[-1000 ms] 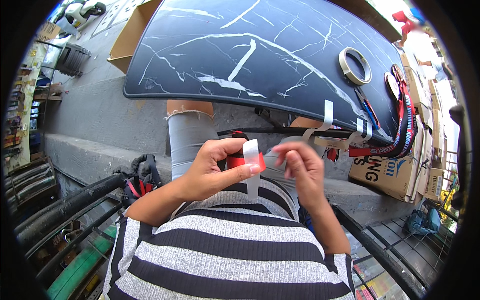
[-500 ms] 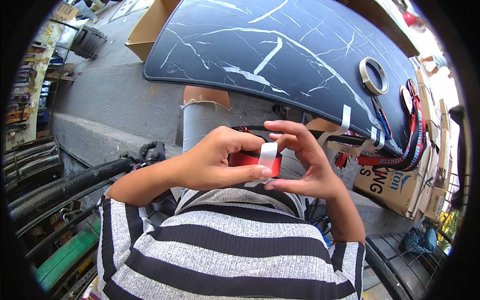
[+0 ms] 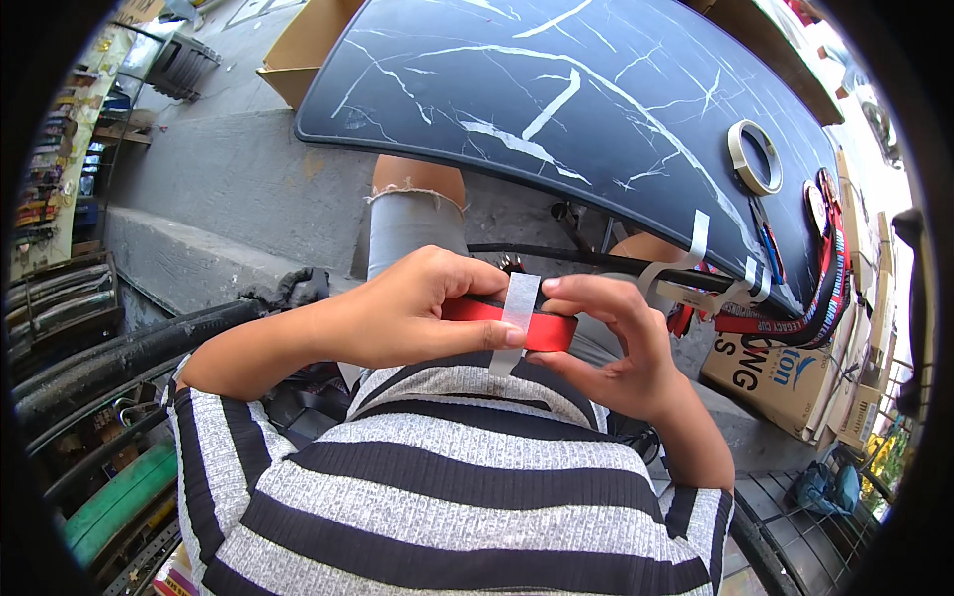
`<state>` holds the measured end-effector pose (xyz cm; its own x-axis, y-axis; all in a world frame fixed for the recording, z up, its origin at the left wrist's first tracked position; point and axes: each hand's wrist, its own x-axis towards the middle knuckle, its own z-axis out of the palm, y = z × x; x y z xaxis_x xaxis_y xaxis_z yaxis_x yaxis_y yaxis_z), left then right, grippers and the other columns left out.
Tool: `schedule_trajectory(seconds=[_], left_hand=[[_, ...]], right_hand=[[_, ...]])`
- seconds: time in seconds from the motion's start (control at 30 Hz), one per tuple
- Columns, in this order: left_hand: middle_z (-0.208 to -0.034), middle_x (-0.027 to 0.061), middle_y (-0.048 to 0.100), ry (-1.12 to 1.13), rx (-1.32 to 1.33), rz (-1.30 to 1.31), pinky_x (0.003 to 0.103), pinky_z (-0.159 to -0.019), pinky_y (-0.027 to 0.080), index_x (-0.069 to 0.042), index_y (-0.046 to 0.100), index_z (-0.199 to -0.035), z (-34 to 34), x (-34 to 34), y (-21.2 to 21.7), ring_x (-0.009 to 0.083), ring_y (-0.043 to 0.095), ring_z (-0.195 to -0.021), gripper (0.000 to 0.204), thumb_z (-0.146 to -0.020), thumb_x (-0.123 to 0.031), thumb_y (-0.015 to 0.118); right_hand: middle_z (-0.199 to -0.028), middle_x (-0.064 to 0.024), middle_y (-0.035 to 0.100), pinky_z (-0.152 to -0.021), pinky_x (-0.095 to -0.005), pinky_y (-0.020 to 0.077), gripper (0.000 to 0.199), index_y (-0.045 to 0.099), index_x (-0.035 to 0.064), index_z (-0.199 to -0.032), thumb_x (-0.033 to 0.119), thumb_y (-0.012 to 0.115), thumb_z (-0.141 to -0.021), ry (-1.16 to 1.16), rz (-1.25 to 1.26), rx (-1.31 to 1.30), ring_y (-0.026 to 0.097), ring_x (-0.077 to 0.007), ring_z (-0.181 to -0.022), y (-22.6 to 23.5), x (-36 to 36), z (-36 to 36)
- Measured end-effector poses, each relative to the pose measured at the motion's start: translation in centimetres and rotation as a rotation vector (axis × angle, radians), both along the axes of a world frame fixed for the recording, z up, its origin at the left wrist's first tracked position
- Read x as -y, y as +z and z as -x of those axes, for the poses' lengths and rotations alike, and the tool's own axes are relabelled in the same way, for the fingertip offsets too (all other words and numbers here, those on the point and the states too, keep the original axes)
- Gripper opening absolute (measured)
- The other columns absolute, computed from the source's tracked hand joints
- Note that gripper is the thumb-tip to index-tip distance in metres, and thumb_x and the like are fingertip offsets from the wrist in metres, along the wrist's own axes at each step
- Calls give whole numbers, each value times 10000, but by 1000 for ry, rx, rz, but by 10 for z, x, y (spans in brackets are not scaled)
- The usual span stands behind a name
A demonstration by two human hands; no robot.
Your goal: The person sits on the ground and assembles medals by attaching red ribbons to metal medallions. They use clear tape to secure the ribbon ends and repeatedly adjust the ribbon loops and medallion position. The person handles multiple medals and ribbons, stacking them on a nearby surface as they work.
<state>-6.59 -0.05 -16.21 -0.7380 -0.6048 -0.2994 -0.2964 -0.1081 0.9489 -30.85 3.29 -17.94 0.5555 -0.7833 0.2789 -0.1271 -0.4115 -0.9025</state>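
In front of my striped shirt, my left hand grips a flat rolled bundle of red ribbon, its thumb along the near side. A pale strip of tape lies upright across the ribbon's face, and its lower end hangs free below. My right hand pinches the bundle's right end between thumb and fingertips. The far side of the bundle and some fingertips are hidden.
Beyond my hands is a dark marble-patterned table. On its right lie a tape roll, scissors, medals and printed red-black ribbons. Tape strips hang from its edge. A cardboard box stands right.
My right hand has closed from a loose, spread pose onto the bundle's right end. The bundle is turned slightly, showing more red right of the tape. The view has shifted a little.
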Motion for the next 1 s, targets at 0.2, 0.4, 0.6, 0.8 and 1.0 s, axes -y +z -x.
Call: schedule_trajectory(seconds=[0.2,0.4,0.6,0.8,1.0], left_hand=[[-653,49,522,-41,51,44,278,-529,363,40,645,-910,0,-1,13,95,452,-591,315,-923,-274,672],[-656,107,561,-45,60,87,302,-539,398,42,632,-938,-2,-5,20,140,486,-568,281,-931,-238,657],[-745,91,621,118,62,73,261,-550,421,22,605,-1033,3,-14,28,117,583,-625,257,-891,-165,710],[-779,132,663,132,-38,164,277,-579,464,20,580,-1069,7,-10,20,167,642,-661,282,-874,-131,716],[-755,162,663,56,32,178,294,-606,492,27,621,-979,6,-3,16,201,650,-655,222,-871,-147,707]], right_hand=[[-912,-121,700,-672,-306,521,443,694,4,-1093,19,826,-671,-6,122,-102,667,-228,-779,15,-3,3],[-889,-117,685,-645,-297,496,514,686,-4,-1145,30,830,-653,-11,159,-145,642,-217,-752,22,-6,1],[-926,-125,677,-663,-309,505,539,669,4,-1179,24,821,-662,-10,111,-186,639,-223,-780,28,-7,2],[-934,-107,682,-686,-310,513,506,673,32,-1151,35,822,-667,-25,11,-236,643,-220,-786,30,-3,4],[-908,-105,689,-718,-306,512,369,686,9,-1063,99,817,-730,11,-146,-197,660,-195,-815,32,12,6]])
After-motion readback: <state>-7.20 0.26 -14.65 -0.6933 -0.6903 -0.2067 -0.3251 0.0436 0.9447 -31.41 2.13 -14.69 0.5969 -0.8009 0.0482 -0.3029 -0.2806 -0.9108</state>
